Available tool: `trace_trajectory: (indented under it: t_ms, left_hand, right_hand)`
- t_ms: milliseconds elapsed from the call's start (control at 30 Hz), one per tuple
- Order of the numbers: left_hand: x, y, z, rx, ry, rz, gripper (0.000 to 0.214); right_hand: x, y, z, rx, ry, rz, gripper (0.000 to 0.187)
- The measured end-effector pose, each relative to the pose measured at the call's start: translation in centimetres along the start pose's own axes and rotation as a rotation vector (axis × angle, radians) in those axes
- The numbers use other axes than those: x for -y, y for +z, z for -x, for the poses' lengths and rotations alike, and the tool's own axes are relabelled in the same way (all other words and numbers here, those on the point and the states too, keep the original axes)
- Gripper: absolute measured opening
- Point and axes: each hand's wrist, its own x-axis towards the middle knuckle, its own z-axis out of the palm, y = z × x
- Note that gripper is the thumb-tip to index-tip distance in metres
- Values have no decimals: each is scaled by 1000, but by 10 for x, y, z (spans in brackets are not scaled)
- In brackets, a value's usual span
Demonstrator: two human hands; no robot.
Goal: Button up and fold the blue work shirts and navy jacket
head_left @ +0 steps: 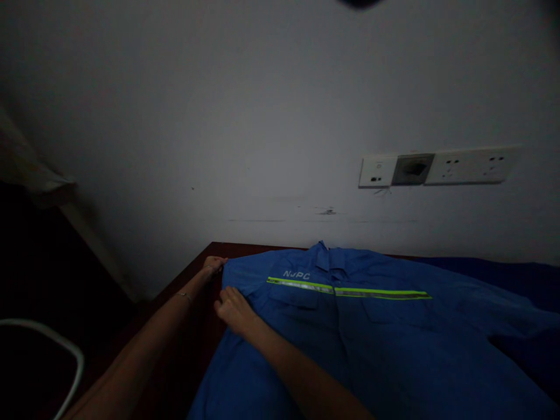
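A blue work jacket lies spread front side up, its collar toward the wall. Pale letters and a yellow-green and silver reflective strip run across its chest. At the jacket's far left corner, my left hand is closed, pinching the edge of the fabric near the shoulder. Lower down the same side, my right hand is closed on the jacket's left edge with its fingers bent, and the fingertips are partly hidden. The sleeve on the right reaches out toward the frame's edge.
Beneath the jacket is a dark reddish-brown table, its far edge against a grey wall. Darker blue cloth lies at the right. Switches and sockets are set in the wall. A white curved tube stands at lower left.
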Motion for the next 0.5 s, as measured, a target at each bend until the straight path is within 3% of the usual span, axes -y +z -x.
trace_trajectory:
  t_ms: [233, 500]
  left_hand:
    - [2, 0, 1, 0, 17, -2, 33]
    - [-4, -8, 10, 95, 56, 48, 43]
  right_hand:
    - [-6, 5, 0, 38, 13, -140, 10]
    - [-2, 9, -4, 15, 308, -84, 19]
